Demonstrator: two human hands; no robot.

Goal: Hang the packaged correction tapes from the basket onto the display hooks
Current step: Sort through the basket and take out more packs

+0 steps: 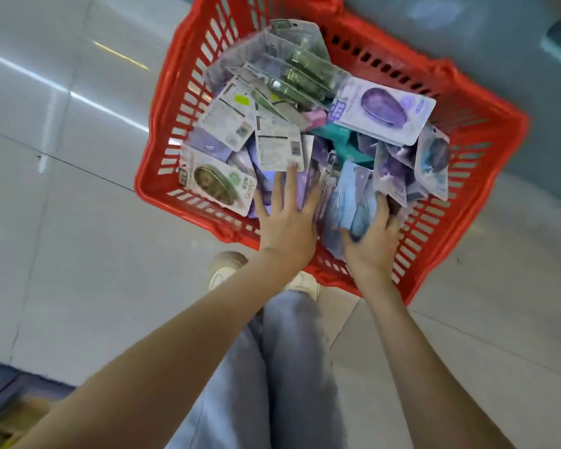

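Bright even indoor light, streaky glare on the glossy floor (78,98), soft motion blur, wide-angle bending at edges

Arms: we see our left forearm (175,335) and right forearm (412,351) bare along their whole visible length.
Hands: our left hand (287,222) and right hand (373,244) are bare too.
Trousers: we wear loose, pale blue-grey trousers (272,367) with soft folds down the legs.
Shoes: our left shoe (224,270) is cream with a beige upper; our right shoe (305,283) shows only a cream-white part.
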